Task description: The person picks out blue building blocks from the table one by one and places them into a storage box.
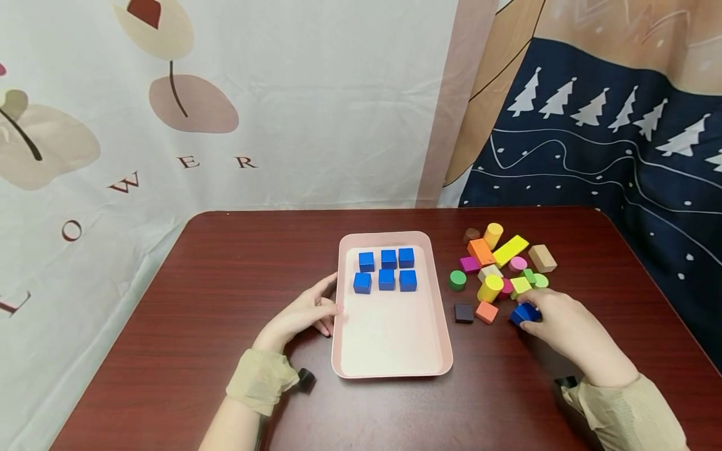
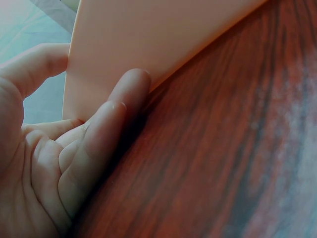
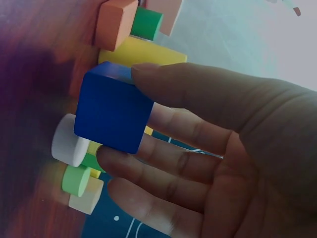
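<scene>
My right hand (image 1: 572,329) pinches a blue cube (image 3: 114,109) between thumb and fingers, low at the near side of a loose group of wooden blocks. The pale pink tray (image 1: 395,341) lies flat in the middle of the table, with two rows of blue cubes (image 1: 386,280) in its far half. At its left side is my left hand (image 1: 299,316). The thumb reaches over the rim there, while fingers (image 2: 101,134) press against the outer wall, so the hand grips the tray.
Right of the tray lie several blocks: a yellow cylinder (image 1: 491,288), a green cylinder (image 1: 457,280), a dark block (image 1: 464,313), orange blocks (image 1: 481,252), a long yellow block (image 1: 510,250) and a beige block (image 1: 543,258). Printed cloth (image 1: 338,125) hangs behind the dark red table (image 1: 237,263).
</scene>
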Action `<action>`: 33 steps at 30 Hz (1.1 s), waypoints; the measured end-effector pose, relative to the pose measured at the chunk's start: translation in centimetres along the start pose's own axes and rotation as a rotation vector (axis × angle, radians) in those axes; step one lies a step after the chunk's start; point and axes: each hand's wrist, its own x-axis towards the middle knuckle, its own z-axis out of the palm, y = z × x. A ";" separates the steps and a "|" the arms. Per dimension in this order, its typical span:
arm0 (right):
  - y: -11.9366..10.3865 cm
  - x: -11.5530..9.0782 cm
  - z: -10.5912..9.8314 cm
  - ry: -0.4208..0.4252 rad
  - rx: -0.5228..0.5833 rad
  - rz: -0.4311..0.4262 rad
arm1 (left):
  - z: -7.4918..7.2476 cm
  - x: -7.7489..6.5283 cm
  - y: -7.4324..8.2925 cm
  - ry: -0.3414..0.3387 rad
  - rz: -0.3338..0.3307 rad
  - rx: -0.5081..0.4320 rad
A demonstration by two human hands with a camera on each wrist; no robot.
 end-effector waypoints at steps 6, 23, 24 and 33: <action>0.1 0.1 -0.5 0.017 0.006 0.000 | 0.0 0.0 0.0 0.002 -0.002 0.002; -0.9 0.4 -1.9 0.055 -0.032 -0.017 | 0.1 0.0 0.0 0.003 -0.003 0.008; -1.0 0.5 -2.0 0.055 -0.032 -0.016 | 0.1 0.0 0.0 0.004 -0.005 0.009; -1.7 0.7 -3.0 0.080 -0.010 -0.039 | 0.0 -0.1 0.0 0.003 -0.001 0.015</action>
